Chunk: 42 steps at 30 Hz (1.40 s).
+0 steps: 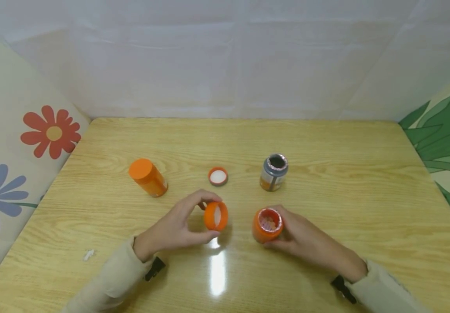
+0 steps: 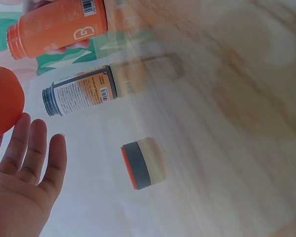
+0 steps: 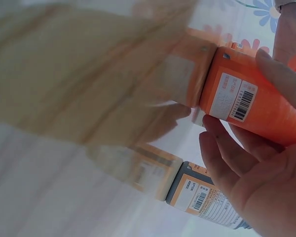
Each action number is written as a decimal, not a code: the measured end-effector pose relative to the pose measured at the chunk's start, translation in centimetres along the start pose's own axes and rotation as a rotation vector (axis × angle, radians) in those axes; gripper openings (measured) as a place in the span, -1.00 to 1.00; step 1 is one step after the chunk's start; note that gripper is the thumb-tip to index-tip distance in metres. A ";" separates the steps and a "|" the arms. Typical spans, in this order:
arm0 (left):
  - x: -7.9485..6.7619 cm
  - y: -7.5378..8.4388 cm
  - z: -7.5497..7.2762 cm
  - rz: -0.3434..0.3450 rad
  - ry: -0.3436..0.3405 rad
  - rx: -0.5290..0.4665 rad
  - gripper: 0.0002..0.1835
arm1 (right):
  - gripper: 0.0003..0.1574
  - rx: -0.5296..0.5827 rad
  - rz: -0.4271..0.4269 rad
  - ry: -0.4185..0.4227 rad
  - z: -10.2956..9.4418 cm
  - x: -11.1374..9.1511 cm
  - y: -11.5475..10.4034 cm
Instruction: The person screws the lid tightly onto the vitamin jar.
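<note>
Between thumb and fingers my left hand [image 1: 183, 224] holds an orange lid [image 1: 210, 216], tilted so its pale inside shows in the head view. My right hand [image 1: 301, 234] grips an orange bottle [image 1: 262, 232] without a lid, which stands upright on the table. Small pale pieces show inside its mouth. In the right wrist view, thumb and fingers lie on either side of the orange bottle [image 3: 259, 94] and its barcode label faces the camera. Behind it is a grey bottle [image 1: 273, 176], also uncapped. A grey lid [image 1: 218, 177] lies with its white inner face up.
A second orange bottle [image 1: 148, 177] with its lid on stands to the left on the wooden table [image 1: 327, 148]. A small white scrap [image 1: 88, 254] lies near the left forearm. White sheeting [image 1: 233, 61] hangs behind the table's far edge.
</note>
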<state>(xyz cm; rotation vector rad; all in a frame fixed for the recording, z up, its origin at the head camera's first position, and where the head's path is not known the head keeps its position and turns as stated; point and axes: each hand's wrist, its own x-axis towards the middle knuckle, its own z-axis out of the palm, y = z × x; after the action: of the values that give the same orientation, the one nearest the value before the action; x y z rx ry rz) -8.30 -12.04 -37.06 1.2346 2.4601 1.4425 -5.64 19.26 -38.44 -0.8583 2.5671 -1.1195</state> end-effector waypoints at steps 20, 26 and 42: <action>0.3 0.3 0.7 0.099 0.058 0.036 -0.39 | -0.29 -0.025 -0.018 -0.005 0.3 0.0 -0.1; 0.4 0.3 0.9 0.158 0.067 0.017 -0.39 | -0.29 -0.027 -0.023 -0.001 0.4 0.0 -0.1; 0.6 0.8 1.3 0.158 0.084 0.028 -0.34 | -0.30 -0.031 -0.010 -0.002 0.5 -0.2 -0.2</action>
<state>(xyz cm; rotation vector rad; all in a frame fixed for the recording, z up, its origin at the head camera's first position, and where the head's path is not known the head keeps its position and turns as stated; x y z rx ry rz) -7.68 -10.52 -37.05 1.4323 2.4938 1.5311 -5.24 18.96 -38.64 -0.8796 2.5880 -1.0842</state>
